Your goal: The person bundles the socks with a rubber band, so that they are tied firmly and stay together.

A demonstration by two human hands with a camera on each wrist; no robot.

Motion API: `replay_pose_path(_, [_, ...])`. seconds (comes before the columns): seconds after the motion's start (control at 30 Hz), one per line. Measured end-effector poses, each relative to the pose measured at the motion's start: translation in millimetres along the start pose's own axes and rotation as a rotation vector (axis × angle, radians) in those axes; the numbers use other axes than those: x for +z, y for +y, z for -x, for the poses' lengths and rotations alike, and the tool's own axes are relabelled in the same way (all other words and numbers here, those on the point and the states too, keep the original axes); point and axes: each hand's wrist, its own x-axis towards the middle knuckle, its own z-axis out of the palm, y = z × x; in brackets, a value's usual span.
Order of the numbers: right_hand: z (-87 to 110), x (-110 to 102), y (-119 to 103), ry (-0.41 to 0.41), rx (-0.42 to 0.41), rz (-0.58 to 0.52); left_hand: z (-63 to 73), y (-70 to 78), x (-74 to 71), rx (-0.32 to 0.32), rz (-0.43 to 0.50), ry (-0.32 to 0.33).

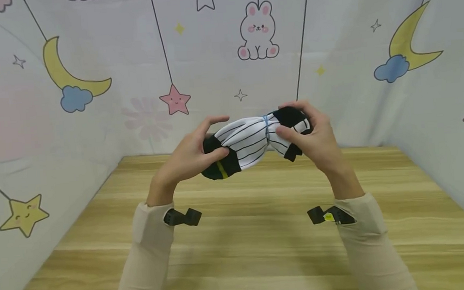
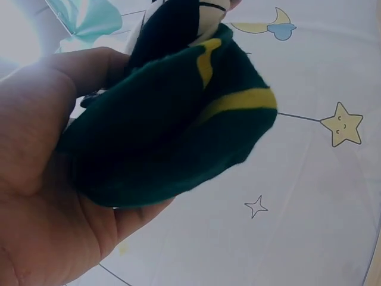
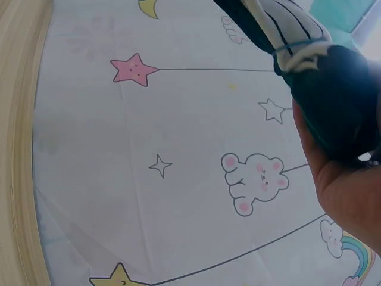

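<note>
- Sock bundle [image 1: 252, 140]: being held in mid-air above wooden table [image 1: 254, 233]; soft knit, white with black stripes, black ends.
- Left hand [image 1: 190, 157]: gripping the yellow-banded end [image 2: 238, 101]; left wrist view alone showing this end close.
- Right hand [image 1: 312, 137]: pinching the other end beside blue elastic band [image 1: 266, 127].
- Printed walls standing well apart.

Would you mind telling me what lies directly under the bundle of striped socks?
Under the sock bundle, held in the air by the left hand and right hand, lies only bare wooden table. What the bundle holds inside is hidden by its fabric.
</note>
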Motion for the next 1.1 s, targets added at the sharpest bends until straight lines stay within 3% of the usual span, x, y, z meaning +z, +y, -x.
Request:
replay_pose_path(0.27, [1.4,-15.8,-5.6,-0.289,0.079,0.033,2.5,0.9,-7.7,-0.004,0.026,0.031])
replay_pose_path(0.43, [2.4,-21.0,-5.4,-0.405,0.1,0.111,5.1,-1.1,-10.8,-0.011,0.032,0.027])
replay_pose_path(0.7, [1.4,-24.6,0.5,-0.438,0.058,0.164,6.9,-5.1,-12.5,-0.035,0.016,0.015])
replay_pose_path(0.93, [2.0,-29.6,4.1,-0.39,0.025,0.171,7.2,-7.4,-16.3,-0.049,0.039,-0.008])
replay_pose_path(1.1, [1.8,-31.6,3.5,-0.404,0.035,0.206,7.1,-9.0,-18.9,-0.06,0.045,-0.016])
